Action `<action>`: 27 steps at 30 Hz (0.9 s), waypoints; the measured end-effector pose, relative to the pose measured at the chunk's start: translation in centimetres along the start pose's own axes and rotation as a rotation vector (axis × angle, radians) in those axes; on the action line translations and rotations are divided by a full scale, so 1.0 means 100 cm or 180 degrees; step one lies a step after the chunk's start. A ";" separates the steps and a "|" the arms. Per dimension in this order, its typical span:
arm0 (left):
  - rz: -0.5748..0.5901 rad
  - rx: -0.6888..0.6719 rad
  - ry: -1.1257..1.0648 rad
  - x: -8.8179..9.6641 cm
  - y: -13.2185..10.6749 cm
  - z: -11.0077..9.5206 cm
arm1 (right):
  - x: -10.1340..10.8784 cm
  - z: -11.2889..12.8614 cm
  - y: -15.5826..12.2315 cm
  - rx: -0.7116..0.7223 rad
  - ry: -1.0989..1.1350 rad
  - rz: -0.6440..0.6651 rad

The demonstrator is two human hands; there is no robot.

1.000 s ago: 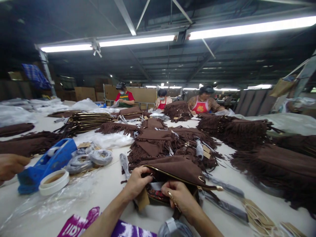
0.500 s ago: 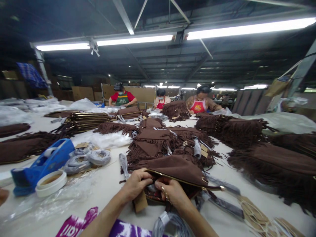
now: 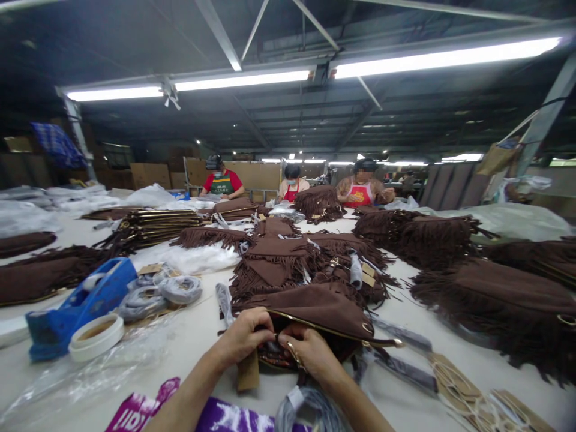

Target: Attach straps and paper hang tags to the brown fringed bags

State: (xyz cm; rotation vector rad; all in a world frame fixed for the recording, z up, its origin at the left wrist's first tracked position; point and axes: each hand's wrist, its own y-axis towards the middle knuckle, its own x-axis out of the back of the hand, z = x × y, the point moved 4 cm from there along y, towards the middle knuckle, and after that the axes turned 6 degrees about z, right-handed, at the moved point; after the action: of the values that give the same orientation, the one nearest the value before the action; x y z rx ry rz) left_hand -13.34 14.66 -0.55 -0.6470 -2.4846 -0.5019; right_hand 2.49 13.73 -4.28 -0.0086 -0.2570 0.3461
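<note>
A dark brown fringed bag (image 3: 315, 305) lies in front of me with its gold-zipped mouth facing me and gaping. At the left of that mouth, my left hand (image 3: 246, 336) is closed, thumb and fingers pinched at the opening. My right hand (image 3: 310, 351) is closed beside it, fingertips at the lining edge, nearly meeting the left. A gold clasp (image 3: 294, 355) lies against the right fingers. Below my left hand hangs a brown card tag (image 3: 248, 371). My fingers hide exactly what lies between them.
Stacked fringed bags (image 3: 517, 300) stand to the right, more lie ahead. On the left are a blue tape dispenser (image 3: 85, 306), a white tape roll (image 3: 96, 337) and wrapped grey coils (image 3: 180, 289). Card tags with string (image 3: 463, 384) lie at right. Several co-workers (image 3: 222, 183) are across the table.
My hands stay at the bag's mouth, with only small finger movements. The card tag has swung slightly left and hangs straighter. Across the table, the right-hand co-worker has raised their hands.
</note>
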 end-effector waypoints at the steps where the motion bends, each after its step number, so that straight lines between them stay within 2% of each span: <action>1: 0.0009 0.0006 -0.0027 0.001 -0.001 -0.001 | 0.003 0.003 -0.004 0.0095 -0.0087 -0.0038; 4: 0.0108 -0.0001 -0.0118 0.002 -0.004 -0.007 | 0.016 0.013 -0.019 0.0346 -0.0364 -0.0161; 7: 0.0113 -0.0227 0.0013 0.003 -0.009 -0.022 | 0.027 0.023 -0.033 0.0479 -0.0767 -0.0316; 10: -0.0421 -0.0654 0.0762 0.003 -0.017 -0.045 | 0.030 0.034 -0.041 0.0663 -0.0973 -0.0605; 12: -0.0748 -0.0907 0.1150 -0.001 -0.022 -0.059 | 0.026 0.039 -0.041 0.0724 -0.0617 -0.0597; 15: -0.0617 -0.1034 0.0822 -0.014 -0.024 -0.067 | 0.012 0.037 -0.036 0.0344 0.0696 -0.0035; 16: -0.0477 -0.0905 0.0503 -0.019 -0.023 -0.065 | 0.008 0.036 -0.035 0.0188 0.1176 0.0107; 18: -0.0164 -0.0384 -0.0288 -0.028 -0.019 -0.056 | 0.004 0.035 -0.034 -0.0005 0.1895 0.0153; 20: 0.0085 0.0183 -0.1036 -0.036 -0.018 -0.045 | 0.005 0.034 -0.034 -0.0075 0.2322 0.0019; 22: 0.0139 0.0390 -0.1410 -0.039 -0.017 -0.042 | 0.008 0.034 -0.034 -0.0093 0.2553 -0.0064; 27: -0.0174 -0.0305 -0.0972 -0.030 -0.015 -0.054 | 0.011 0.037 -0.033 0.0141 0.2812 -0.0093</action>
State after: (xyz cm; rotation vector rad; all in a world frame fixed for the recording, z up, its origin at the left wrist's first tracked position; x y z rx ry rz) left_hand -9.77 9.83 1.72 -0.7426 -2.7846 -0.5834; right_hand 3.70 10.89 -0.30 -0.1113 0.6245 0.2904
